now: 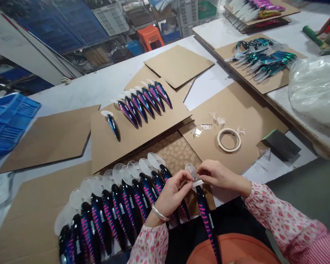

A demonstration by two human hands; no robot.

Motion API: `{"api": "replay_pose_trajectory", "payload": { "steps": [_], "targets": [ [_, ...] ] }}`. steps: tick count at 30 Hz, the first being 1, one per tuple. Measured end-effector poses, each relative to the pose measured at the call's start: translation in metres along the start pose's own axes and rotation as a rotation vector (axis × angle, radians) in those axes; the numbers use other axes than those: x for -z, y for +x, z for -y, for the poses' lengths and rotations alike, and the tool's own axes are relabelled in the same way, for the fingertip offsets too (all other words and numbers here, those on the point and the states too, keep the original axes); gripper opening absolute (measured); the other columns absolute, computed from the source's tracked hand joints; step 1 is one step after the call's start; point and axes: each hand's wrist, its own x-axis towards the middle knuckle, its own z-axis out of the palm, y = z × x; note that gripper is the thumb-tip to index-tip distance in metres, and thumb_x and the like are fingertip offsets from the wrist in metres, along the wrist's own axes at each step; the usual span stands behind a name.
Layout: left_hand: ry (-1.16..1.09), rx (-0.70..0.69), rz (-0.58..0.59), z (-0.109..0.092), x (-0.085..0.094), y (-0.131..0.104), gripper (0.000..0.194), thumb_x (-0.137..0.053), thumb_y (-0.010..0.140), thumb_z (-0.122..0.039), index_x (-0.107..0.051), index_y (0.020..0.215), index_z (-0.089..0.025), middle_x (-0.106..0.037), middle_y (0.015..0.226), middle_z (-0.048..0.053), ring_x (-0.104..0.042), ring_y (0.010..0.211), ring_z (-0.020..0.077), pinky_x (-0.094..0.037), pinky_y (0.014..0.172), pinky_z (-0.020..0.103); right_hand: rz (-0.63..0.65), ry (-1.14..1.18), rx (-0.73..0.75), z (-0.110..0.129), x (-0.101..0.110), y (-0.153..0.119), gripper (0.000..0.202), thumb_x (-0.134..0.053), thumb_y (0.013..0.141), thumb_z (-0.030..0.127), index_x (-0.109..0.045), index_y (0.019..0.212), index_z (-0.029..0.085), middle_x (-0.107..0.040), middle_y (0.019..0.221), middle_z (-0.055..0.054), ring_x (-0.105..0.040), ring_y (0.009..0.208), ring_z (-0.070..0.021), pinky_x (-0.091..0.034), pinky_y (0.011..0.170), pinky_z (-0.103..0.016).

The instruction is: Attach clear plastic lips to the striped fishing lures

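A fishing lure with a dark blue-black body, pink stripes and a clear lip slants down over my lap. Across the base of its lip lies a short whitish strip, which looks like tape. My left hand is closed in a pinch at the left edge of the lip. From the other side, my right hand pinches at the lip's right edge, fingers closed. The fingertips partly hide the lip and strip. Beside my left hand, a row of similar lures lies with clear lips pointing away from me.
Several smaller-looking lures rest on a cardboard sheet ahead. A tape roll, a dark block and tape scraps lie at right. Green lures and a plastic bag occupy the right-hand table. A blue crate stands left.
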Motion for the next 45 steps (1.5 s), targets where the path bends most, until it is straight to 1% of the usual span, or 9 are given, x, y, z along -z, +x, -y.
{"api": "replay_pose_trajectory", "payload": {
  "steps": [4, 8, 16, 21, 29, 35, 38, 41, 45],
  "targets": [
    [0.087, -0.033, 0.074, -0.006, 0.004, -0.004, 0.008, -0.057, 0.088, -0.024, -0.056, 0.094, -0.018, -0.062, 0.083, 0.002, -0.059, 0.077, 0.0136, -0.049, 0.075, 0.026, 0.098, -0.181, 0.102, -0.001, -0.010, 0.010, 0.008, -0.066, 0.089, 0.019, -0.059, 0.091, 0.016, -0.062, 0.086, -0.004, -0.056, 0.078, -0.0170, -0.044, 0.069, -0.027],
    [0.196, -0.068, 0.123, -0.011, 0.005, -0.004, 0.008, -0.055, 0.086, -0.018, -0.053, 0.094, -0.019, -0.062, 0.076, -0.001, -0.058, 0.070, 0.0129, -0.047, 0.070, 0.025, 0.136, -0.326, 0.165, -0.005, -0.016, 0.014, 0.006, -0.055, 0.095, 0.018, -0.058, 0.090, 0.015, -0.059, 0.084, -0.005, -0.052, 0.072, -0.0166, -0.041, 0.065, -0.027],
    [0.576, -0.180, -0.182, 0.007, -0.009, 0.008, 0.008, -0.052, 0.085, -0.013, -0.053, 0.090, -0.020, -0.060, 0.089, 0.004, -0.057, 0.089, 0.0213, -0.046, 0.081, 0.036, 0.229, -0.357, 0.015, 0.003, -0.015, 0.022, 0.019, -0.047, 0.101, 0.026, -0.060, 0.092, 0.015, -0.064, 0.086, -0.006, -0.057, 0.073, -0.0163, -0.036, 0.064, -0.026],
    [0.700, -0.227, -0.286, 0.013, -0.015, 0.009, 0.014, -0.053, 0.084, -0.008, -0.053, 0.092, -0.019, -0.060, 0.088, 0.004, -0.055, 0.088, 0.0227, -0.046, 0.080, 0.038, 0.253, -0.347, -0.057, 0.009, -0.014, 0.023, 0.018, -0.049, 0.100, 0.026, -0.061, 0.093, 0.015, -0.067, 0.088, -0.006, -0.059, 0.076, -0.0175, -0.034, 0.064, -0.027],
    [0.812, -0.269, -0.367, 0.019, -0.019, 0.006, 0.018, -0.052, 0.086, -0.007, -0.053, 0.100, -0.019, -0.061, 0.092, 0.006, -0.056, 0.091, 0.0234, -0.048, 0.080, 0.038, 0.174, -0.277, -0.124, 0.014, -0.017, 0.017, 0.008, -0.056, 0.093, 0.019, -0.061, 0.088, 0.016, -0.066, 0.084, -0.004, -0.058, 0.073, -0.0158, -0.035, 0.064, -0.025],
    [0.847, -0.291, -0.461, 0.020, -0.029, 0.002, 0.014, -0.049, 0.091, -0.009, -0.055, 0.100, -0.018, -0.062, 0.089, 0.006, -0.054, 0.089, 0.0237, -0.048, 0.080, 0.038, 0.062, -0.289, -0.083, 0.008, -0.033, 0.008, 0.008, -0.052, 0.094, 0.018, -0.059, 0.089, 0.016, -0.065, 0.086, -0.005, -0.058, 0.076, -0.0163, -0.039, 0.067, -0.026],
    [0.861, -0.306, -0.507, 0.020, -0.030, 0.002, 0.017, -0.050, 0.091, -0.010, -0.055, 0.106, -0.018, -0.064, 0.096, 0.008, -0.053, 0.094, 0.0246, -0.048, 0.083, 0.038, 0.031, -0.317, -0.070, 0.007, -0.036, 0.006, 0.010, -0.051, 0.095, 0.018, -0.058, 0.089, 0.016, -0.064, 0.085, -0.005, -0.058, 0.076, -0.0172, -0.040, 0.067, -0.027],
    [0.865, -0.306, -0.498, 0.018, -0.027, 0.002, 0.020, -0.052, 0.090, -0.009, -0.056, 0.107, -0.018, -0.065, 0.099, 0.007, -0.054, 0.096, 0.0239, -0.046, 0.084, 0.037, 0.009, -0.307, -0.054, 0.006, -0.037, 0.006, 0.009, -0.051, 0.096, 0.018, -0.057, 0.089, 0.017, -0.063, 0.086, -0.005, -0.058, 0.077, -0.0175, -0.042, 0.069, -0.027],
    [0.917, -0.297, -0.463, 0.015, -0.021, 0.001, 0.014, -0.053, 0.090, -0.010, -0.058, 0.097, -0.021, -0.066, 0.085, 0.002, -0.057, 0.082, 0.0218, -0.042, 0.076, 0.036, -0.001, -0.276, 0.007, 0.004, -0.037, 0.004, 0.010, -0.050, 0.097, 0.018, -0.057, 0.091, 0.016, -0.062, 0.087, -0.005, -0.057, 0.079, -0.0177, -0.045, 0.072, -0.028]
  ]
}}
